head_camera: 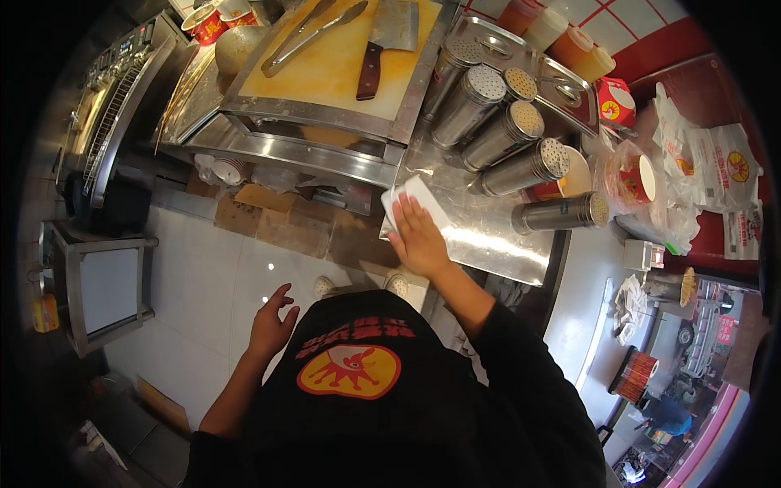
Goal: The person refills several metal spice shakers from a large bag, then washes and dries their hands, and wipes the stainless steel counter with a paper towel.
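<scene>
My right hand (420, 239) lies flat on a folded white cloth or paper wipe (431, 194), pressing it to the stainless steel counter (488, 250) near its front left corner. Several metal shaker canisters with perforated lids (485, 85) stand beyond that hand, and the nearest shaker (555, 213) is to its right. Over the floor at my left side hangs my left hand (274, 323), empty, fingers apart and slightly curled.
A cleaver (384, 46) and metal tongs (311, 36) rest on a yellowed cutting board (335, 73). Lidded steel pans (567, 91) and sauce bottles (570, 46) line the back. Plastic bags (677, 152) lie at right. An oven (116, 104) stands at left.
</scene>
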A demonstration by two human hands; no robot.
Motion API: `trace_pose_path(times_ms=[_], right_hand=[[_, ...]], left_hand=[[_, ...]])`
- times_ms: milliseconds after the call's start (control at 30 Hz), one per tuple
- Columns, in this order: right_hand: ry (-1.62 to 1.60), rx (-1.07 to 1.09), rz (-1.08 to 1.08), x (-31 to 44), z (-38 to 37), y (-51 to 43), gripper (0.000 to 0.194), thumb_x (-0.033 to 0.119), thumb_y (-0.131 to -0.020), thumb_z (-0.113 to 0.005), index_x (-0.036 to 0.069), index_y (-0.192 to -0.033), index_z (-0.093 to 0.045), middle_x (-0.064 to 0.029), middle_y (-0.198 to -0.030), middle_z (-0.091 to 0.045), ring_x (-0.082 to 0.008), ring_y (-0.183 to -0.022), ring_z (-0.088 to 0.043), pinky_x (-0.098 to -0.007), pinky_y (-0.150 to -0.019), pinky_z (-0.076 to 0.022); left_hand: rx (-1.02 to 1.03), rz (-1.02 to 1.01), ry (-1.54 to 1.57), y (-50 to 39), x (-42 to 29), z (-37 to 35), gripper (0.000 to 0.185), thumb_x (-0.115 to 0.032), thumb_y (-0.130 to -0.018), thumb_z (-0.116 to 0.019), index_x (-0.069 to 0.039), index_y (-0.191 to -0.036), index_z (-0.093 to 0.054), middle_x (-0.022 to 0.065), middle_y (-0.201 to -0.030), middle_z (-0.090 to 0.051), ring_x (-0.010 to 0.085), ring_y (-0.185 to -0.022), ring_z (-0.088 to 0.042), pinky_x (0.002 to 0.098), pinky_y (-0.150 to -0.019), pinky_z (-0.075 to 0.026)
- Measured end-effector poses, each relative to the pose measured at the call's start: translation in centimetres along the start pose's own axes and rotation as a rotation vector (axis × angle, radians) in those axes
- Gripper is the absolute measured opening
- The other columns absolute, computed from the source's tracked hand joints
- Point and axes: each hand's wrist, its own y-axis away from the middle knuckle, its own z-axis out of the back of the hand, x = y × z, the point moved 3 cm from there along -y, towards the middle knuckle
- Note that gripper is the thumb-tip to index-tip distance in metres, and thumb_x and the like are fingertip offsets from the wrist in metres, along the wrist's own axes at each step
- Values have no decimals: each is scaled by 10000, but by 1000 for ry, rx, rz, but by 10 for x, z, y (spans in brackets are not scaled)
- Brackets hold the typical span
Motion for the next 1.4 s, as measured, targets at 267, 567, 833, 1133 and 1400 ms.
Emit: trace_pose_path(times_ms=[267,567,833,1133,1400], right_hand=[[33,-11,-313,-69,6,-90,557,371,-949,-341,-9,-1356,-348,-209,-1433,-293,-353,-1342,-248,-450,-1088,-207],[-80,90,-158,-50,15,-49,520,343,-960,-278,40,-1379,-336,-165,-1462,-259,-316,-1358,-233,-426,-1093,-212],[-45,23,-19,-58,4,-65,511,201,-886,-382,-2,-1353,-348,-183,-1434,-304,-363,-1328,-274,-449,-1083,-231],[-243,20,41,-9,33,78,397,-1,-790,-566,79,-1179,-572,-116,-1248,-543,-267,-1151,-526,-354,-958,-442],[84,-152,-764,-70,62,126,502,236,-945,-364,-57,-1351,-330,-242,-1437,-261,-380,-1345,-223,-415,-1113,-159]], left_hand=[[-103,71,38,7,22,16,459,-154,-835,-617,-105,-1267,-468,139,-977,-649,275,-923,-626,361,-802,-488],[-72,101,70,12,23,9,460,-160,-834,-614,-106,-1268,-468,120,-967,-651,260,-902,-626,359,-804,-488],[-60,40,70,15,19,-1,438,-144,-849,-593,-102,-1266,-469,117,-921,-654,254,-867,-635,354,-769,-495],[-62,-15,94,3,18,-10,417,-133,-855,-582,-88,-1257,-476,107,-911,-656,233,-835,-644,337,-742,-496],[12,-13,58,2,26,-7,409,-130,-863,-567,-83,-1259,-477,114,-901,-657,211,-809,-641,324,-739,-490]])
